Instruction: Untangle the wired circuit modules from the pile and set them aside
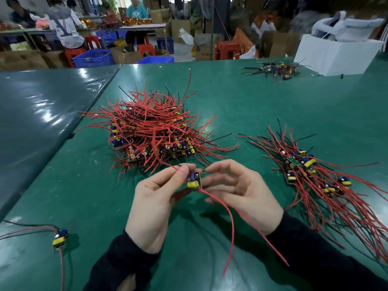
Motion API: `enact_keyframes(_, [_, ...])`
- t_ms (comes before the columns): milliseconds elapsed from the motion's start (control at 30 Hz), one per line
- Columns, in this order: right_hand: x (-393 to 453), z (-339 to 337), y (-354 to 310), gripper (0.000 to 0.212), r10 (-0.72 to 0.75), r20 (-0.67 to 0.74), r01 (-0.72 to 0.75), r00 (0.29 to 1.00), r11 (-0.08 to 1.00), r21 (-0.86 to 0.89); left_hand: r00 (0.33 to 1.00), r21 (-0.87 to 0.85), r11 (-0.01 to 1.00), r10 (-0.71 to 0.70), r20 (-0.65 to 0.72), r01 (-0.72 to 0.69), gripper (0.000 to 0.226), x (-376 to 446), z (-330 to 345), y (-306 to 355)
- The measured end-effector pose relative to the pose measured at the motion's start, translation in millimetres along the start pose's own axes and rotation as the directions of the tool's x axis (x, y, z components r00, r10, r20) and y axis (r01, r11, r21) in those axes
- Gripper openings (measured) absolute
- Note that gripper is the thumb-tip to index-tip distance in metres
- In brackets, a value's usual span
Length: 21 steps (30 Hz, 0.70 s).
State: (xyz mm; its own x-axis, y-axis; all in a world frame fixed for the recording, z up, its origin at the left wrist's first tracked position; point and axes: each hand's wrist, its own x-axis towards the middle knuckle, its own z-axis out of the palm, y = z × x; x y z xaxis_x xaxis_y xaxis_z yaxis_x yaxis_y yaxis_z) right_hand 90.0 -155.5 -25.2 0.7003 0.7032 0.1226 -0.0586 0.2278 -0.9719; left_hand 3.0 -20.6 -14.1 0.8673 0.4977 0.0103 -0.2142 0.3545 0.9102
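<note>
A tangled pile [153,131] of red-wired circuit modules sits on the green table [252,97] in front of me. Just below it, my left hand [155,198] pinches one small module [194,180] with yellow and blue parts between thumb and fingers. A red wire runs from it back toward the pile, and two more red wires hang down toward me. My right hand [241,190] is beside the module, its curled fingers touching the module's right edge and a black wire end. A sorted bundle [315,171] of modules lies to the right.
A single module [60,238] with wires lies at the near left. A smaller heap of modules [275,70] sits far right beside a white box [336,53]. A second table [42,106] adjoins on the left. People, crates and stools fill the background.
</note>
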Motion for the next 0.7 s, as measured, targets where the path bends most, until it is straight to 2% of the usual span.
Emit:
enact_keyframes(100, [10,-16,-9,0.024,0.172,-0.075,-0.162,0.982,0.978,0.129,0.962,0.259,0.928,0.270,0.021,-0.267,0.012,-1,1,-2])
enact_keyframes(167, [9,-14,-11,0.017,0.224,0.000,-0.220,0.975,0.959,0.179,0.913,0.404,0.821,0.388,0.123,-0.403,0.007,-1,0,-6])
enact_keyframes(267, [-1,1,-5,0.012,0.199,0.188,-0.211,0.962,0.977,0.042,0.871,0.529,0.699,0.448,0.201,-0.481,0.017,-4,2,-12])
enact_keyframes(333, [-4,5,-4,0.014,0.178,0.208,-0.176,0.962,0.984,-0.031,0.879,0.553,0.691,0.436,0.195,-0.466,0.011,-6,4,-13])
enact_keyframes(400, [-4,3,-7,0.014,0.147,0.204,-0.120,0.968,0.983,-0.139,0.934,0.448,0.820,0.319,0.161,-0.357,0.004,-5,3,-11])
enact_keyframes(467, [-5,0,-11,0.013,0.149,0.241,-0.097,0.959,0.972,-0.216,0.968,0.332,0.919,0.153,0.198,-0.213,0.020,-2,-2,-7])
enact_keyframes(600, [-11,0,-15,0.009,0.209,0.400,-0.119,0.892,0.964,-0.239,0.911,0.339,0.940,-0.099,0.400,-0.047,0.027,0,-11,7])
enact_keyframes(667, [-13,-2,-15,0.011,0.228,0.447,-0.126,0.865,0.961,-0.246,0.866,0.343,0.935,-0.243,0.436,0.089,0.033,-2,-13,11])
enact_keyframes(700, [-14,-2,-15,0.013,0.226,0.455,-0.115,0.861,0.959,-0.258,0.856,0.334,0.929,-0.298,0.423,0.159,0.029,-2,-14,11])
